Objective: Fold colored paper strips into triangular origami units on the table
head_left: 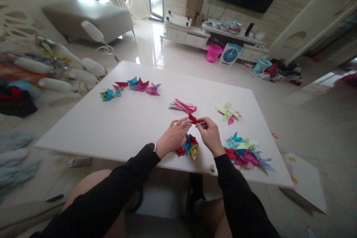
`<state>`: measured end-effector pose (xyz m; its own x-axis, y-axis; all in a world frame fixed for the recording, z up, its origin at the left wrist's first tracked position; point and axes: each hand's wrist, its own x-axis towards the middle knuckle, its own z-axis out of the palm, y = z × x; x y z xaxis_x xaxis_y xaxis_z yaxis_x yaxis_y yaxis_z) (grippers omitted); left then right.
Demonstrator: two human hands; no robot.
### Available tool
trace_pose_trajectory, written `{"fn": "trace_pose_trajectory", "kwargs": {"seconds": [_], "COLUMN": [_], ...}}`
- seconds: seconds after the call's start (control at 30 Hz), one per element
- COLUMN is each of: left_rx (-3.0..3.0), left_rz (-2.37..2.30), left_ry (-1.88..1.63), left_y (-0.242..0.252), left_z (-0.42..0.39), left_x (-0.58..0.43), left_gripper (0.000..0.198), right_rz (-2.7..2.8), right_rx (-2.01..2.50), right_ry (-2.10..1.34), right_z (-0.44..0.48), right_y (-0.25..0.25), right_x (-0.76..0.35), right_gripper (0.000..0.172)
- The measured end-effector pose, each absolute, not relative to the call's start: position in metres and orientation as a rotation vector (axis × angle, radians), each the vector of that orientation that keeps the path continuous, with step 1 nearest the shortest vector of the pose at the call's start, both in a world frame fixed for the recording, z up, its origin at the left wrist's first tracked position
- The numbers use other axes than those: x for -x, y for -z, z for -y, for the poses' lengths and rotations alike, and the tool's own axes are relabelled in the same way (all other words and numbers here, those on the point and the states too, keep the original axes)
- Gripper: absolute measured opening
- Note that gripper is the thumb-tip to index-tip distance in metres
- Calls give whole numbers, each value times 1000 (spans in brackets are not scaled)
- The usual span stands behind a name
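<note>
Between the fingertips of both hands is a small red folded paper piece [192, 118], held just above the white table. My left hand [174, 135] pinches its left side, and my right hand [208, 134] grips its right side. Right beyond it lies a stack of narrow folded paper strips [182, 105] in pink, red and blue. Under my wrists, a small cluster of folded paper pieces [193, 148] in red, blue and gold rests on the table, partly covered by my left hand.
On the white table [111, 130] a colourful paper heap [247, 152] lies at the right, with a pale green paper group [228, 112] behind it. More folded pieces [139, 84] sit at the far left. Past the table stand a pink basket [213, 53] and a low cabinet [185, 38].
</note>
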<state>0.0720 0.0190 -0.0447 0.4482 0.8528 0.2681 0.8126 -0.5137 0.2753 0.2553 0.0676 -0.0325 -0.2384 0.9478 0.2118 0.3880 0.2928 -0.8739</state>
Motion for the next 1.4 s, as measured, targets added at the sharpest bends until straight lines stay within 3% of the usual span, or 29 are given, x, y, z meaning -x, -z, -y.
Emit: {"fn": "trace_pose_trajectory", "kwargs": {"seconds": [0.1,0.3,0.53,0.77,0.97,1.4], "left_rx": [-2568,-2181,-2139,-2109,-2036,-1850], "left_rz": [-1429,-1483,-1282,-1391,-1697,-1938], "left_ry": [-711,-1195,-927,-817,-691,-216], "left_y": [38,26,31,34,34,54], "left_z": [-21,-37,-48,-50,-52,-53], "left_x": [-64,-35,-25,-24,-14,-9], "left_gripper": [32,22,12,13,14,17], "right_rz": [1838,2093,2272,2275,2108,2130], "right_rx": [1185,1115,1067,1072,1090,1114], "right_ry": [-839,-728,-668,-666,-663,-647], "right_z": [-67,-66,-67,-66,-62,-63], "right_y": [33,32,29,29,21,20], "right_x": [-251,-242,-227,-222,-220,-233], "right_gripper": [9,15,18,22,38,31]}}
